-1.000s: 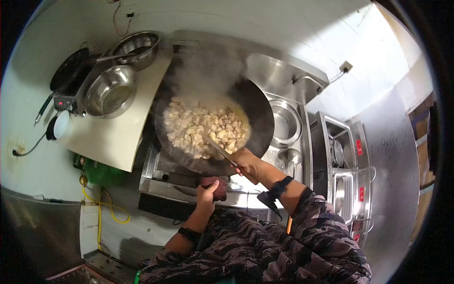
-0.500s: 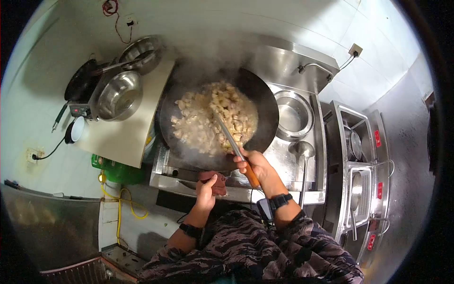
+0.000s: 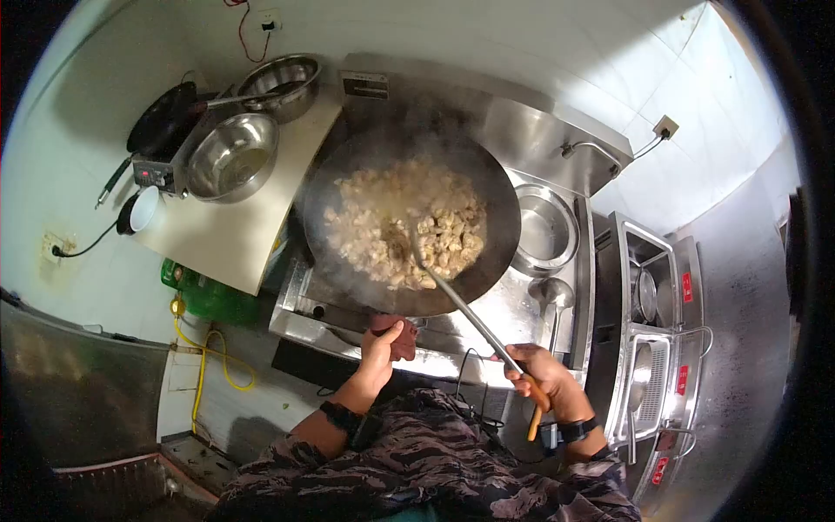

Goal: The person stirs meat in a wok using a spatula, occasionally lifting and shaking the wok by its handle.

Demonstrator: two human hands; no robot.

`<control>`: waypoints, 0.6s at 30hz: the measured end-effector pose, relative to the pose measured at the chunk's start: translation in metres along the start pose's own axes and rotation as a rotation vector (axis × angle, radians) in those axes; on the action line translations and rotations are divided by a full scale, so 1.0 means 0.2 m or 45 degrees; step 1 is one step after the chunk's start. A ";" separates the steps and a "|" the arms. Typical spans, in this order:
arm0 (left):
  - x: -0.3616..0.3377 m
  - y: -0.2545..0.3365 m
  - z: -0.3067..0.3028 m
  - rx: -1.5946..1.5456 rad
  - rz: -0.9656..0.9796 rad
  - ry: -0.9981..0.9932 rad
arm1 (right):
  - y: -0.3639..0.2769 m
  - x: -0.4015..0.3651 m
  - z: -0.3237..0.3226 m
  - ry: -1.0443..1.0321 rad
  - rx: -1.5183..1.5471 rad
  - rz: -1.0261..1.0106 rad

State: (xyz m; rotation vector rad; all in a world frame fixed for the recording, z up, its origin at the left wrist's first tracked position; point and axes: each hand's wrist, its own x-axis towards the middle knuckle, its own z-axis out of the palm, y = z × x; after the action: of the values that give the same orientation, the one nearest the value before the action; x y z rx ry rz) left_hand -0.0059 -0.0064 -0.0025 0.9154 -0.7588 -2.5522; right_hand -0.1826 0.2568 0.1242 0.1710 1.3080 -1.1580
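Observation:
A large dark wok (image 3: 500, 209) on the stove holds many pale chunks of food (image 3: 448, 239) in some liquid, with steam rising over them. My right hand (image 3: 541, 372) is closed round the wooden handle of a long metal spatula (image 3: 474, 322), whose far end reaches into the food. At the wok's near edge, my left hand (image 3: 379, 352) grips a folded reddish-brown cloth (image 3: 403, 340) that lies against the rim.
Right of the wok stand a metal pot (image 3: 544, 230) and a ladle (image 3: 557, 296). Steel bowls (image 3: 233, 158) and a black pan (image 3: 161, 117) occupy the left counter (image 3: 235, 235). A sink unit with baskets (image 3: 648, 383) is at the far right.
My right hand has moved right and down with the spatula, whose shaft now slants more. The whole view has shifted slightly. My left hand still holds the cloth at the rim.

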 end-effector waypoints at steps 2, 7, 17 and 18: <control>-0.01 0.00 0.02 -0.013 0.025 0.017 | -0.16 -0.10 0.03 0.074 -0.344 0.017; -0.02 0.01 0.02 0.038 0.036 -0.021 | -0.58 -0.19 0.14 0.045 -0.876 0.148; 0.07 -0.11 -0.07 0.211 0.117 0.162 | -0.92 -0.11 0.73 0.322 -1.196 0.377; 0.09 -0.13 -0.08 0.207 0.183 0.144 | -0.87 -0.01 0.64 0.138 -1.226 0.250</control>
State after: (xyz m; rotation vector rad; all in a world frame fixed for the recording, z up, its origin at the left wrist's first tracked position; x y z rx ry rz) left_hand -0.0120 0.0009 -0.0360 1.0070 -0.9722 -2.3201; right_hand -0.2260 0.0893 0.2523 -0.3432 1.7633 -0.2710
